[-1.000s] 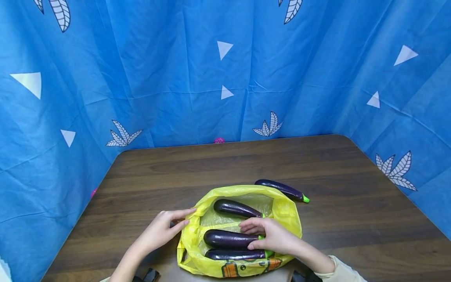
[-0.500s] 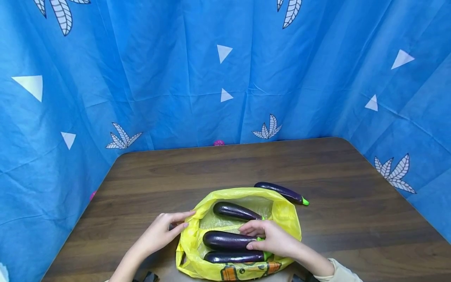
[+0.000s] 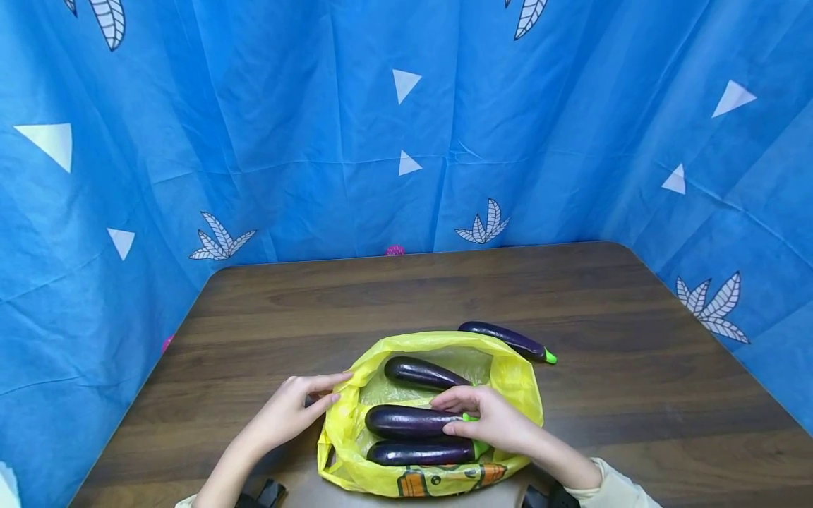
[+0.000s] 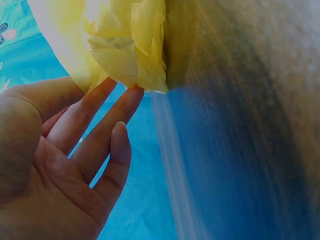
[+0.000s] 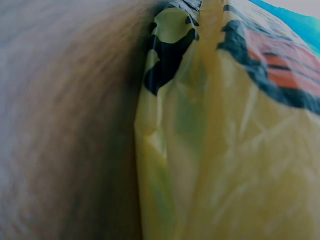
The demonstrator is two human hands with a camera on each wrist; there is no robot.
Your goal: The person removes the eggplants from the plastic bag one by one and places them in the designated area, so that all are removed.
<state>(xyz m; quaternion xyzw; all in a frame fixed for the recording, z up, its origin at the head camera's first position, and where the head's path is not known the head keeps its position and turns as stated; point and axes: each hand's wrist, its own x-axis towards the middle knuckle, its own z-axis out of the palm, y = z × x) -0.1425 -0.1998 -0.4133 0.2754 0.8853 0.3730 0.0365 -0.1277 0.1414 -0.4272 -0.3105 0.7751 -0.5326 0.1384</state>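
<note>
A yellow plastic bag point(image 3: 336, 451) with its mouth wide lies near the table's front edge. Three dark eggplants are inside: a back one point(image 3: 422, 372), a middle one point(image 3: 406, 421) and a front one point(image 3: 419, 451). My right hand point(image 3: 492, 420) reaches into the bag and grips the middle eggplant at its green stem end, thumb on the near side. At the bag's left rim my left hand point(image 3: 288, 413) holds the plastic between thumb and fingers; in the left wrist view the tips disappear behind the bag's fold point(image 4: 120, 60). Only the printed bag wall point(image 5: 240, 150) shows clearly in the right wrist view.
Another eggplant point(image 3: 508, 340) lies on the wooden table point(image 3: 286, 310) just behind the bag, its green end to the right. A blue patterned curtain point(image 3: 356, 127) surrounds the table at the back and sides. Black devices point(image 3: 272, 492) are near both wrists.
My right hand and the middle eggplant have shifted slightly away from me, uncovering more of the front eggplant. My left hand stays at the rim. The head view tilted a little.
</note>
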